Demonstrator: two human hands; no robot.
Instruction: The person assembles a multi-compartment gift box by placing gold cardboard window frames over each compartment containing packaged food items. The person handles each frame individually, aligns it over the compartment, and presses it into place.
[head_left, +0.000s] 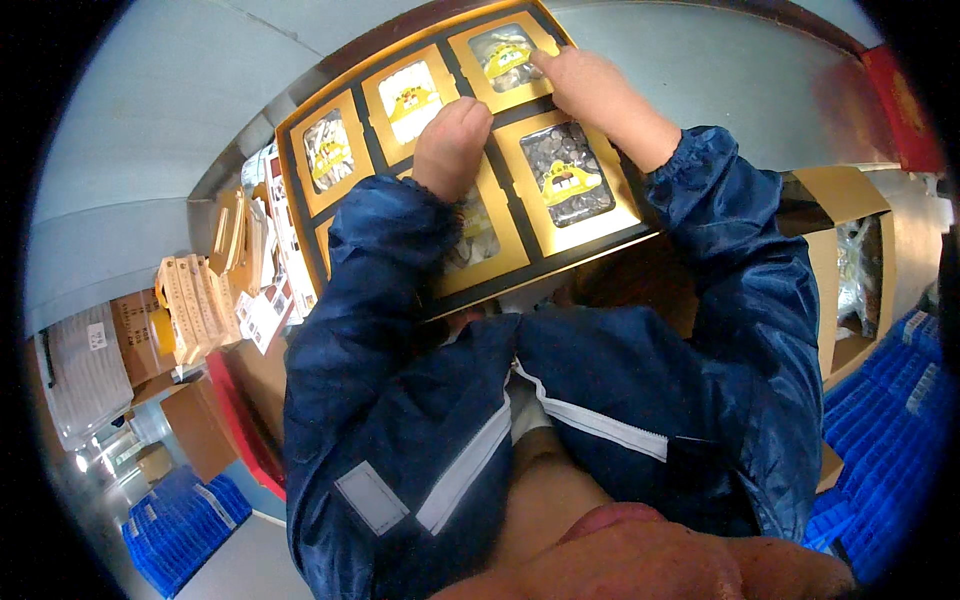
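A large shallow gift box (283,160) with a gold rim and black dividers lies before me, holding several gold boxes with clear windows. My left hand (452,150) is closed over the middle of it, by the far middle gold box (375,105); what its fingers hold, if anything, is hidden. At the far right corner my right hand (600,90) grips the edge of a gold box (487,92), its thumb by the window. Dark pieces show through the near right gold box (607,215). My left forearm partly covers the near middle gold box (515,255).
Stacked gold-brown cartons (195,300) and printed cards (265,315) stand at the left. An open carton (822,270) with clear-wrapped packs is at the right. Blue crates (890,420) are at the lower right, more blue crates (185,525) at the lower left.
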